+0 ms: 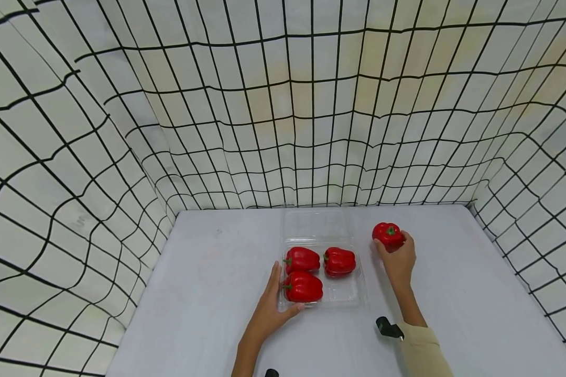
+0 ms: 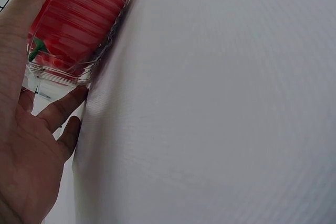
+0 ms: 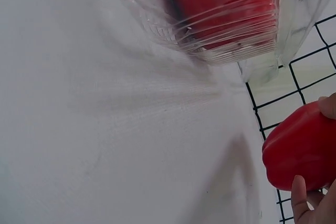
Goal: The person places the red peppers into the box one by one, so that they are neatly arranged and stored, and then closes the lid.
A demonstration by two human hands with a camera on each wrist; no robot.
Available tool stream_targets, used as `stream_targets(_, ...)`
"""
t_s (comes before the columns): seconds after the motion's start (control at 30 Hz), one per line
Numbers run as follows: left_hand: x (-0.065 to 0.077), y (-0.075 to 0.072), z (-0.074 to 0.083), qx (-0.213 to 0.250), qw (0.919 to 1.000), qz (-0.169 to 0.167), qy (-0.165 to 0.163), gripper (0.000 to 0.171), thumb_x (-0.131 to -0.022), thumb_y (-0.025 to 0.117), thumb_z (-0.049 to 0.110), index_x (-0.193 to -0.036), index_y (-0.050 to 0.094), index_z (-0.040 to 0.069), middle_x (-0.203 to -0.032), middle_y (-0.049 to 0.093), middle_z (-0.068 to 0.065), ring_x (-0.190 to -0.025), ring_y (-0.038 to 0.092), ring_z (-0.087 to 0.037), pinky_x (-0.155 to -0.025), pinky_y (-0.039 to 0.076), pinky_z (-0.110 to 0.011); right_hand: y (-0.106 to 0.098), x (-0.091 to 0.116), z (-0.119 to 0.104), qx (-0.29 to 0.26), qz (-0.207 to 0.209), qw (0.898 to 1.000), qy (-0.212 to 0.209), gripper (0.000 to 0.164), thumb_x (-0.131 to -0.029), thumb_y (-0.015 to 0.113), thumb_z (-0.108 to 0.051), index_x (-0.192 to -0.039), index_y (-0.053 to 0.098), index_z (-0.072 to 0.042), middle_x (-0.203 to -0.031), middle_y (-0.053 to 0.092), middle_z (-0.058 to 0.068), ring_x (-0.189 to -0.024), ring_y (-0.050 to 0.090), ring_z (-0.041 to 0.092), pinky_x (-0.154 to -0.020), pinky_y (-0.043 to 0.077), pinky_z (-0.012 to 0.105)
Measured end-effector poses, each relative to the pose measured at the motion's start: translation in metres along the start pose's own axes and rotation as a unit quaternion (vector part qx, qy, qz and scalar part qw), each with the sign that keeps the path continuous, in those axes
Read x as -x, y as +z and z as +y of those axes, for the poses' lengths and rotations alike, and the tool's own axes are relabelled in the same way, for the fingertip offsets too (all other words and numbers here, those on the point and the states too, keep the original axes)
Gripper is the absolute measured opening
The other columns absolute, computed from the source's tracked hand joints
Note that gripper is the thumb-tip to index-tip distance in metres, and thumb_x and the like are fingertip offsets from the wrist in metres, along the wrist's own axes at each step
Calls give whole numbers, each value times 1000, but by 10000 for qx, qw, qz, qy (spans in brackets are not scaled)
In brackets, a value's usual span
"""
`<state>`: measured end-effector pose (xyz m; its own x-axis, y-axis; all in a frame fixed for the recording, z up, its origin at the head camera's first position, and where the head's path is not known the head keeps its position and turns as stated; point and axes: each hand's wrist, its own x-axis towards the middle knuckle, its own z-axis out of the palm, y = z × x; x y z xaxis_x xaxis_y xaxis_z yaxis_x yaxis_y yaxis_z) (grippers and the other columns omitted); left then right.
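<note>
A clear plastic clamshell box [image 1: 341, 294] lies with its lid folded back on the white table. Inside it are three red bell peppers: one at the back left [image 1: 303, 259], one at the front left [image 1: 304, 287] and one at the back right [image 1: 339, 262]. My left hand [image 1: 269, 311] rests along the box's left side and front corner, fingers extended and thumb spread. To the right of the box, my right hand [image 1: 399, 262] grips another red bell pepper [image 3: 299, 148] between thumb and fingers, its green stem facing me in the head view.
White walls with black netting [image 1: 311, 125] rise behind and beside the table [image 1: 207, 293]. The box's transparent lid [image 1: 316, 224] extends toward the back edge. A black wrist device [image 1: 389, 328] sits by the right sleeve [image 1: 422, 345].
</note>
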<state>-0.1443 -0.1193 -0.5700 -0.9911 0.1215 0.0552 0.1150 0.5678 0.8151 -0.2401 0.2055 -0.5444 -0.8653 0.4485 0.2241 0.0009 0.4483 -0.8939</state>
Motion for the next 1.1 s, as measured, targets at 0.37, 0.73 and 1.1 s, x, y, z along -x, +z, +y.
stream_targets(0.37,1,0,0,-24,10000,-26,-33,114,-73,74,62,-158,8,26,-166,10,5,-150,22,-29,-108,40,-54,-17,11,-14,-466,-62,9981,-389,75,-84,75,-15,-144,33,0,-144,40,21,-132,40,33,-96,49,62)
stream_targets(0.73,-1,-1,1,-62,9999,-2,-83,113,-73,73,63,-158,8,29,-165,9,8,-150,22,-27,-110,37,-55,-28,27,-28,-845,-661,9914,-756,78,-83,76,-12,-149,35,-15,-143,42,11,-124,40,13,-82,48,5)
stream_targets(1.1,0,-1,3,-57,10000,-22,-75,112,-74,73,62,-158,9,27,-165,9,8,-150,22,-28,-110,36,-55,-31,48,-24,-1125,-1191,9759,-1445,74,-82,75,-1,-147,40,-11,-142,51,13,-118,47,-7,-84,49,5)
